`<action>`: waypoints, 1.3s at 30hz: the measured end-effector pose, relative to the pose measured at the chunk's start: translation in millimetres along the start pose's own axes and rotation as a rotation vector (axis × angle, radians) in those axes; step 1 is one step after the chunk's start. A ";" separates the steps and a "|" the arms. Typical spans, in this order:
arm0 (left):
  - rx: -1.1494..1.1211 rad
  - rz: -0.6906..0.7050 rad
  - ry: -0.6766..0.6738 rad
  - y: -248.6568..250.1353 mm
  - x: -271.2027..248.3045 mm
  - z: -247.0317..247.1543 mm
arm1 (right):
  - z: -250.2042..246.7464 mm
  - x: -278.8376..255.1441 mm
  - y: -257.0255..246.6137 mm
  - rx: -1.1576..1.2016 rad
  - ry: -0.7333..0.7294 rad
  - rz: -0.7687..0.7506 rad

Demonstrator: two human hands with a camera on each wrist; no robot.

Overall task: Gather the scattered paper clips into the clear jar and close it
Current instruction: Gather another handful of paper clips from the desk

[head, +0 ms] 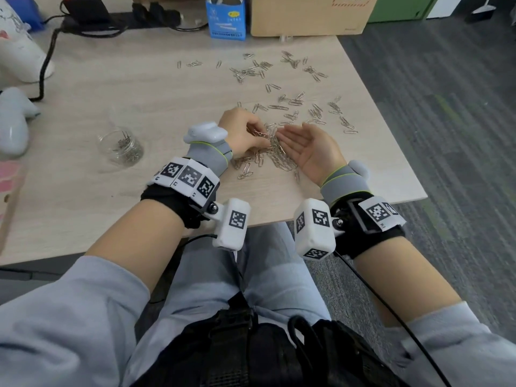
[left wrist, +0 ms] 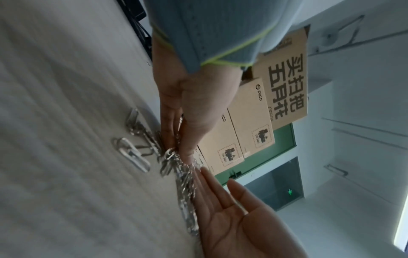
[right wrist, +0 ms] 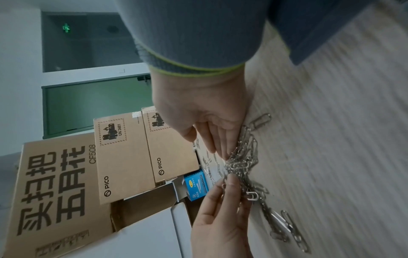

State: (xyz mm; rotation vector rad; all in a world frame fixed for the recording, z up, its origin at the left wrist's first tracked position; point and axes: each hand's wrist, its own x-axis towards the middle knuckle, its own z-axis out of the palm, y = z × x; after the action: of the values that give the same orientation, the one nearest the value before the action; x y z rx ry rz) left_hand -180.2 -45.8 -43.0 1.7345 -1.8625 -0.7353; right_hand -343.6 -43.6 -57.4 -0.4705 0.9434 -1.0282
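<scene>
A heap of silver paper clips [head: 275, 153] lies on the wooden table [head: 139, 88] between my hands. My left hand [head: 259, 132] has its fingers curled and pinches a few clips at the top of the heap; the right wrist view shows that pinch [right wrist: 229, 181]. My right hand [head: 290, 134] stands on its edge, palm facing left, with straight fingers against the heap [right wrist: 243, 157]. Many more clips [head: 293, 103] lie scattered farther back. The clear jar [head: 121, 148] stands open to the left with some clips inside. I see no lid.
A blue carton [head: 226, 19] and a cardboard box [head: 307, 15] stand at the table's far edge. A black cable [head: 46, 62] and white objects [head: 16, 51] occupy the left side. The table's right edge [head: 391, 129] runs close to my right hand.
</scene>
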 end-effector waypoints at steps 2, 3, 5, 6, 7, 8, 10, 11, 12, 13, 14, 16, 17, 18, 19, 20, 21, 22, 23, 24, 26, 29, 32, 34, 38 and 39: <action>-0.066 0.004 0.016 3.5 4.0 -3.3 | 0.3 1.5 -3.7 -0.010 0.022 0.005; -0.103 0.007 0.013 5.6 6.1 -4.8 | 0.8 2.0 -5.2 -0.006 0.031 0.006; -0.190 0.019 -0.021 12.2 8.9 -6.7 | 2.3 2.9 -6.6 0.014 0.037 0.000; -0.226 0.036 -0.041 16.7 10.5 -7.0 | 3.1 4.0 -7.5 0.029 0.031 0.000; -0.246 0.062 -0.058 21.6 12.6 -6.8 | 4.2 4.3 -8.6 0.049 0.020 0.006; -0.254 0.091 -0.076 26.9 14.9 -5.8 | 4.7 5.2 -9.6 0.073 0.008 0.016; -0.254 0.132 -0.118 36.7 17.6 -2.1 | 5.6 5.5 -11.4 0.125 -0.023 0.052; -0.255 0.141 -0.143 40.2 18.4 -0.1 | 6.1 5.0 -11.7 0.157 -0.044 0.070; -0.260 0.149 -0.174 43.4 19.2 2.0 | 6.2 4.4 -12.3 0.184 -0.066 0.082; -0.263 0.154 -0.205 46.6 20.0 4.2 | 5.3 4.4 -13.4 0.202 -0.082 0.089; -0.262 0.153 -0.225 48.7 19.8 5.4 | 4.8 4.6 -14.0 0.208 -0.090 0.092; -0.253 0.153 -0.234 52.0 20.0 5.2 | 3.7 4.6 -15.8 0.215 -0.090 0.093; -0.263 0.150 -0.219 53.0 20.6 3.9 | 2.9 4.5 -17.0 0.230 -0.076 0.101; -0.285 0.140 -0.184 53.5 20.6 2.1 | 1.4 5.1 -17.4 0.259 -0.047 0.116; -0.304 0.131 -0.127 52.9 20.4 -0.3 | 0.7 4.0 -18.4 0.310 -0.022 0.139; -0.303 0.123 -0.055 50.3 21.0 -2.3 | 0.4 1.9 -19.8 0.368 -0.012 0.161; -0.273 0.115 0.010 46.7 21.7 -4.4 | 0.1 -0.4 -21.6 0.416 -0.016 0.175; -0.210 0.098 0.052 42.5 22.3 -6.7 | -0.3 -2.1 -23.5 0.439 -0.019 0.177; -0.127 0.074 0.059 38.2 22.5 -8.3 | -0.9 -3.3 -25.0 0.448 -0.018 0.171; -0.035 0.048 0.027 34.0 22.0 -8.9 | -1.6 -4.5 -26.3 0.451 -0.020 0.162; 0.134 0.018 -0.121 27.1 16.0 -7.1 | -2.4 -6.8 -26.6 0.449 -0.012 0.158; 0.314 0.021 -0.249 20.4 6.4 1.2 | -2.7 -8.7 -26.2 0.433 0.003 0.138; 0.262 0.053 -0.211 15.4 4.9 10.7 | -3.0 -11.9 -24.4 0.434 0.003 0.121; 0.198 0.080 -0.184 14.7 6.0 12.7 | -3.7 -13.5 -23.2 0.449 0.003 0.112; 0.200 0.125 -0.169 14.4 8.1 12.4 | -5.9 -14.0 -22.0 0.456 -0.002 0.119; 0.219 0.134 -0.163 13.9 8.6 12.7 | -6.5 -13.9 -21.7 0.456 0.000 0.115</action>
State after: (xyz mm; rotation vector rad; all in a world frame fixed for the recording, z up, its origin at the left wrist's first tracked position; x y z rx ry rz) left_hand -199.7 -53.0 -43.0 1.7007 -2.2197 -0.6578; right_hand -362.8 -41.1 -39.2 -0.0357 0.6977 -1.0973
